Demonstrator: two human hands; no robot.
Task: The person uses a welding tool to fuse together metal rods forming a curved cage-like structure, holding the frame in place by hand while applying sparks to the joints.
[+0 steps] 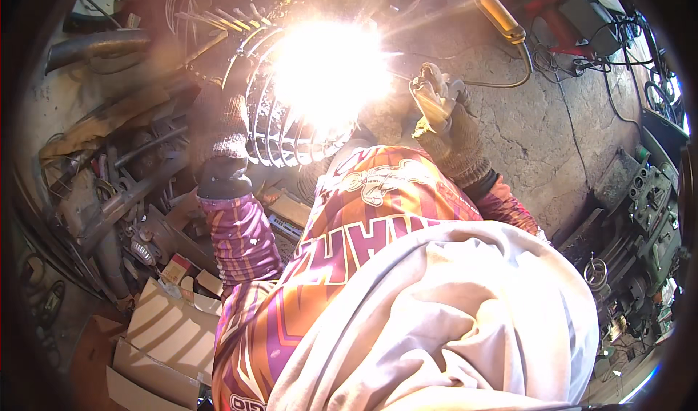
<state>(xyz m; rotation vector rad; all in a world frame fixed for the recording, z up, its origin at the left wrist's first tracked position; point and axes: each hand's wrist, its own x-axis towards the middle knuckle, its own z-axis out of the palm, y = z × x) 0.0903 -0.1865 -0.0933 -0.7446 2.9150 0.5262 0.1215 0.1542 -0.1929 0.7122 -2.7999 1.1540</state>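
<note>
A round cage of metal bars [270, 131] stands ahead of me, its middle lost in a blazing white welding arc [331, 73]. My left hand [222, 120], in a knitted work glove, is at the cage's left side; shadow and glare hide its fingers. To the right of the glare is my right hand [447, 113], also gloved, with worn yellowish material at its fingers. These fingers are closed, and what they hold cannot be made out. A thin line runs from near them toward the arc.
An orange power tool [494, 11] with a cord lies at the far right on the cracked floor [523, 120]. Beyond it sits a red-and-grey machine [574, 22] among cables. Scrap metal [109, 200] crowds the left, above open cardboard boxes [171, 331]. Greenish machinery [640, 193] lines the right.
</note>
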